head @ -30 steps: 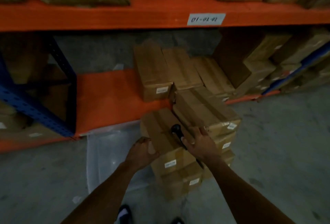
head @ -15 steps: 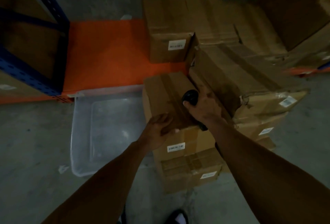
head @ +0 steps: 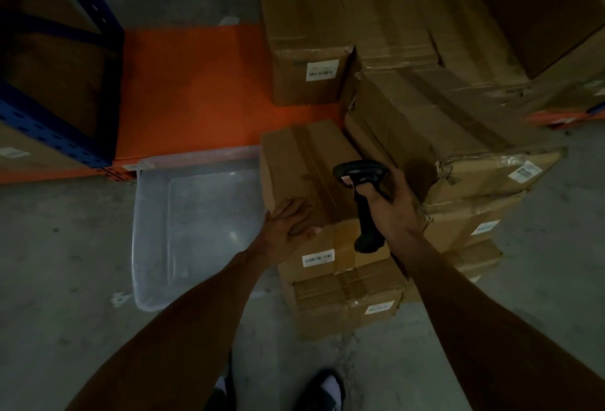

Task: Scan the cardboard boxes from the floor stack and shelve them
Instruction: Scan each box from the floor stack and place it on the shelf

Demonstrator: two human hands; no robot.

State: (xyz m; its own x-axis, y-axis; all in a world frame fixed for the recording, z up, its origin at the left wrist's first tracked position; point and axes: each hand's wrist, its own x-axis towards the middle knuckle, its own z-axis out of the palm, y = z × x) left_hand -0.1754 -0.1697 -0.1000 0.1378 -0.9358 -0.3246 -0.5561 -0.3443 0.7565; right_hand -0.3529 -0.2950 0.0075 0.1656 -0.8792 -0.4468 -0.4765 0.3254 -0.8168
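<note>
The cardboard boxes [head: 343, 279] stand in a stack on the concrete floor [head: 65, 263] at the centre of the frame, with a second, more battered pile leaning just to their right. The top box [head: 304, 168] of the near stack shows a white barcode label [head: 318, 258] on its front face, below a taped seam. The left hand [head: 288, 224] rests flat on the near left corner of that top box, fingers straight and spread, its grip wide and holding nothing. The right hand [head: 391, 201] has its grip wrapped round the handle of a black barcode scanner [head: 363, 194], whose head sits over the top of the same box.

Left of the stack, a clear plastic bin [head: 144, 240] lies on the floor; nothing shows inside it. Above it runs the orange shelf [head: 190, 89], with a blue upright [head: 55, 129] at the left of the frame. A shelved box [head: 304, 34] with its own label stands on the shelf at upper centre, more boxes beside it to the right. The tips of two shoes show at the bottom edge.
</note>
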